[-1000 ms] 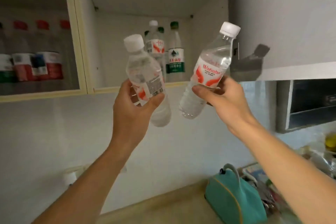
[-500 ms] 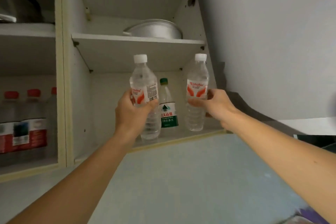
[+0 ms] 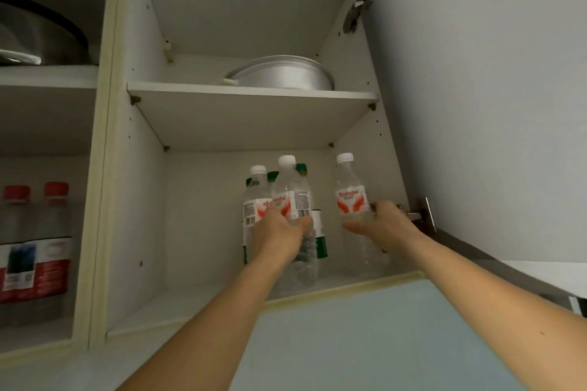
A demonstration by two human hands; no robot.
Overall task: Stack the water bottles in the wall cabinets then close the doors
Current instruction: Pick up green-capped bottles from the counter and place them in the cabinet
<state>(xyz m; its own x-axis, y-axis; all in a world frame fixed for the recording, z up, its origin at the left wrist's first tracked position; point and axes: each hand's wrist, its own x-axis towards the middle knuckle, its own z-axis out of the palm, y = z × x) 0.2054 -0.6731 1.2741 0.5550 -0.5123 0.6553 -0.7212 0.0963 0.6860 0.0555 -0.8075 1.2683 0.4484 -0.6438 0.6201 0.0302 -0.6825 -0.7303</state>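
Note:
My left hand (image 3: 279, 232) grips a clear white-capped water bottle (image 3: 290, 190) with a red label, standing on the lower shelf (image 3: 197, 298) of the open wall cabinet. My right hand (image 3: 381, 225) grips a second such bottle (image 3: 349, 197), upright by the cabinet's right wall. Behind the left bottle stand another white-capped bottle (image 3: 255, 197) and green-capped bottles (image 3: 301, 170), partly hidden. The cabinet door (image 3: 476, 105) is swung open on the right.
A metal basin (image 3: 286, 76) lies on the upper shelf (image 3: 247, 94). In the left compartment stand red-capped bottles (image 3: 38, 241), with a dark pan (image 3: 38, 38) on the shelf above. The lower shelf's left half is bare. Door hinges (image 3: 419, 216) stick out beside my right hand.
Both hands have pushed their bottles deeper into the lower shelf, the left one up against the bottles at the back. The camera has tilted up and closer.

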